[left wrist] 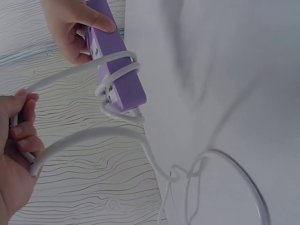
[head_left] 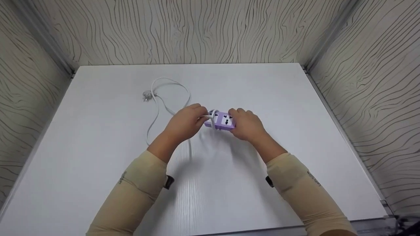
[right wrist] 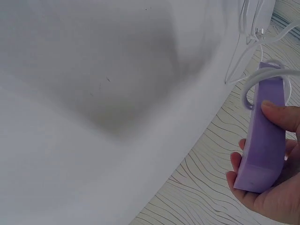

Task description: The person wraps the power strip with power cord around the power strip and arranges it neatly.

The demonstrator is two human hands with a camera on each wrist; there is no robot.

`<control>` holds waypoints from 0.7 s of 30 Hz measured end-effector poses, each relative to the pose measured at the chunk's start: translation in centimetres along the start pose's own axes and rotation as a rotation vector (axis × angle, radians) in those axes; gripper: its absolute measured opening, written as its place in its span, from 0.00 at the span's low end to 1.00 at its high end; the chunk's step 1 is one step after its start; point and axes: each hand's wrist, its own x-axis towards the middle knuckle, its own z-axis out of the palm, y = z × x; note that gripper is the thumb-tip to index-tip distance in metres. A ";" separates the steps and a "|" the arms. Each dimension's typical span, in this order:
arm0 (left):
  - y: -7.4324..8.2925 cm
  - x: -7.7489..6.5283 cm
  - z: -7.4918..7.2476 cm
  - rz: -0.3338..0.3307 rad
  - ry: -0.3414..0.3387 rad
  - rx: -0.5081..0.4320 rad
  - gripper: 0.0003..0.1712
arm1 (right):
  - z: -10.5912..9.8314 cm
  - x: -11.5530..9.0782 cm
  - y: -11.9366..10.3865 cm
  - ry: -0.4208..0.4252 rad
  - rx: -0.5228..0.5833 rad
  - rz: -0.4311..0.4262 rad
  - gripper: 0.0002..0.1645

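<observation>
Beige sleeves (head_left: 131,190) cross near edge of white worktop (head_left: 321,141). L hand (head_left: 186,122) grips white cord (left wrist: 105,132), fingers curled; R hand (head_left: 248,125) grips R end of purple power strip (head_left: 220,119), held above worktop btwn side edges, cord wrapped round its L half. Plug (head_left: 147,95) lies twd far L corner.

You have a white table (head_left: 262,87) in front of you. Behind it is a pale back wall (head_left: 197,29) with dark wavy lines. The left wall (head_left: 26,85) and right wall (head_left: 377,82) have wavy lines too. Grey posts (head_left: 331,36) fill the far corners. Light makes a shiny patch (head_left: 188,200) on the table near you.
</observation>
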 end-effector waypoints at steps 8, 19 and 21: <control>-1.1 0.6 0.1 0.011 0.006 -0.041 0.09 | -0.2 -0.1 0.2 -0.048 -0.032 -0.175 0.32; -3.2 1.3 1.0 -0.079 0.009 -0.226 0.10 | -0.8 -0.2 0.5 -0.082 0.073 -0.438 0.29; -3.5 1.3 1.1 -0.099 0.016 -0.263 0.10 | -1.0 -0.2 0.6 -0.081 0.115 -0.478 0.29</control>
